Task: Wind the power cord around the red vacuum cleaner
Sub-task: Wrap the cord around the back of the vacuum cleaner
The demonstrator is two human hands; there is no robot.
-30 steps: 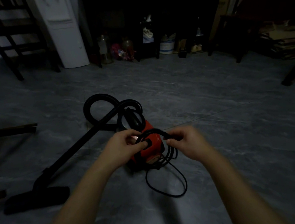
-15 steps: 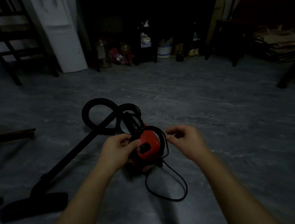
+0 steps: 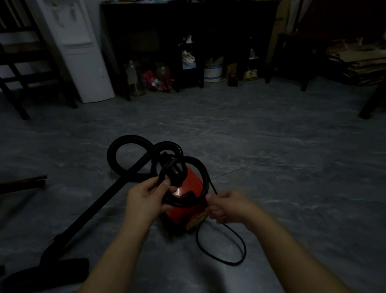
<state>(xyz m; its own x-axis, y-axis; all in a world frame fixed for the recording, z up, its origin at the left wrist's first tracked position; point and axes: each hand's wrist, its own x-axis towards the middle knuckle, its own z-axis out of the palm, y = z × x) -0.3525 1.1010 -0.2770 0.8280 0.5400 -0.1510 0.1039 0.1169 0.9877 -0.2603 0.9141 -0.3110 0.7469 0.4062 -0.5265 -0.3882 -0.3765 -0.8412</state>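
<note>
The small red vacuum cleaner (image 3: 188,212) sits on the grey floor just beyond my hands. Several black loops of the power cord (image 3: 202,173) arch over its top. My left hand (image 3: 145,202) grips the bundled loops at the cleaner's left side, thumb on top. At the cleaner's right side my right hand (image 3: 228,207) pinches a strand of the same cord. From there a slack loop of cord (image 3: 236,257) lies on the floor in front of the cleaner.
The black hose (image 3: 127,147) coils behind the cleaner, and its wand runs left to a floor nozzle (image 3: 45,277). A dark chair (image 3: 19,58), a white dispenser (image 3: 80,51) and a cluttered dark cabinet (image 3: 190,31) line the back. Stacked cardboard (image 3: 365,63) lies at the right.
My right hand has dropped from the cleaner's top to its right side, drawing the cord down. The loops over the top have grown wider. My left hand stayed on the bundle.
</note>
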